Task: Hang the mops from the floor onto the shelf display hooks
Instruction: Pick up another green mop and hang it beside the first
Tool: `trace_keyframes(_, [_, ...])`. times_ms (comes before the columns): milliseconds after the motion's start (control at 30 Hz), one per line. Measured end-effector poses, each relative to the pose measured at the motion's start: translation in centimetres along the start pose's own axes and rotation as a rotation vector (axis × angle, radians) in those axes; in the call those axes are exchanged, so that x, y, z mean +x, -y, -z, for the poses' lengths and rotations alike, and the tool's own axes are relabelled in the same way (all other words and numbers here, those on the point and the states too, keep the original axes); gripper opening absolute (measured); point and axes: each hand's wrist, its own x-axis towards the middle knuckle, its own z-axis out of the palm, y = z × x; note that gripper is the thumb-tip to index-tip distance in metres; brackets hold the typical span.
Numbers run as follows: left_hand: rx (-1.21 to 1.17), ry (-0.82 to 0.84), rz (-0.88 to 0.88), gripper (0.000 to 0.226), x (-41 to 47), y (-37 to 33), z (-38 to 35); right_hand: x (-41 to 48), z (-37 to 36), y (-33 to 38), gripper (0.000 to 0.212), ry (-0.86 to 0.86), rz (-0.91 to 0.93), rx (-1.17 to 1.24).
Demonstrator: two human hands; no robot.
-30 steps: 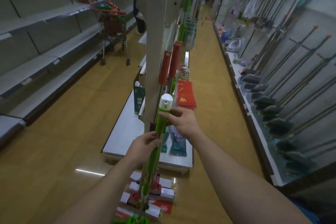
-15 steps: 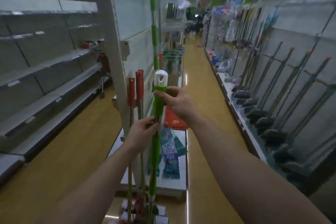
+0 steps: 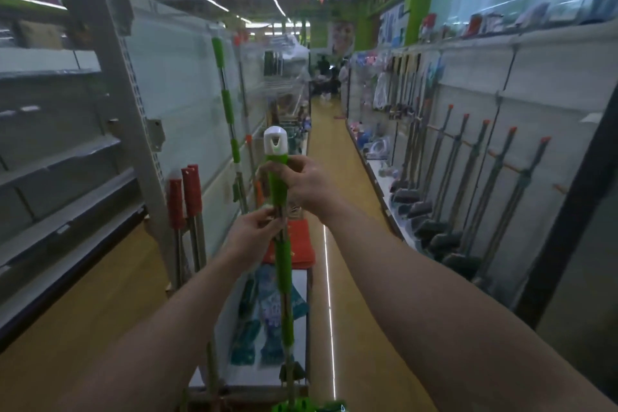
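Observation:
I hold a green-handled mop (image 3: 283,278) upright in front of me; its white cap (image 3: 275,142) with a hanging hole is at the top. My right hand (image 3: 306,186) grips the green handle just under the cap. Lower down, my left hand (image 3: 252,234) pinches the shaft. The mop's head is cut off at the bottom edge. Two red-handled mops (image 3: 187,194) lean against the shelf end to the left. Another green-handled mop (image 3: 227,107) hangs high on the shelf end panel behind.
The shelf end unit (image 3: 174,100) stands straight ahead, its low base shelf (image 3: 301,284) bearing packaged cloths. Grey shelves (image 3: 60,157) line the left aisle. Along the right wall, several mops (image 3: 468,184) hang in a row. People stand far down the aisle.
The view has tilted up from the floor to the aisle and ceiling. Both hands have raised the green mop higher, keeping their grips on the handle.

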Motion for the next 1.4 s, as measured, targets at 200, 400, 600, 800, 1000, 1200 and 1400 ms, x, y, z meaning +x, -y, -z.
trace_keyframes(200, [0.032, 0.045, -0.018, 0.015, 3.0, -0.6, -4.5, 1.9, 5.0, -0.8, 0.010, 0.010, -0.056, -0.061])
trace_keyframes(400, [0.049, 0.078, -0.026, 0.015, 7.2, -0.2, -9.0, 5.9, 9.1, -3.5, 0.039, -0.034, -0.092, -0.150])
trace_keyframes(600, [0.024, 0.107, -0.066, 0.016, 13.3, 0.6, -12.3, 11.8, 12.8, -6.7, 0.035, -0.054, -0.127, -0.178])
trace_keyframes(800, [0.013, 0.127, -0.087, 0.012, 21.0, 1.1, -13.8, 19.5, 14.0, -9.3, 0.039, -0.090, -0.123, -0.189])
trace_keyframes(1000, [0.003, 0.109, -0.052, 0.015, 28.4, 1.9, -14.8, 25.9, 15.1, -10.5, 0.040, -0.115, -0.103, -0.205])
trace_keyframes(1200, [0.001, 0.120, -0.064, 0.018, 33.8, 1.7, -15.2, 30.7, 16.3, -10.9, 0.034, -0.106, -0.042, -0.187])
trace_keyframes(1400, [0.043, 0.046, -0.094, 0.016, 39.0, 1.8, -16.1, 35.2, 17.6, -11.5, 0.041, -0.096, 0.006, -0.172])
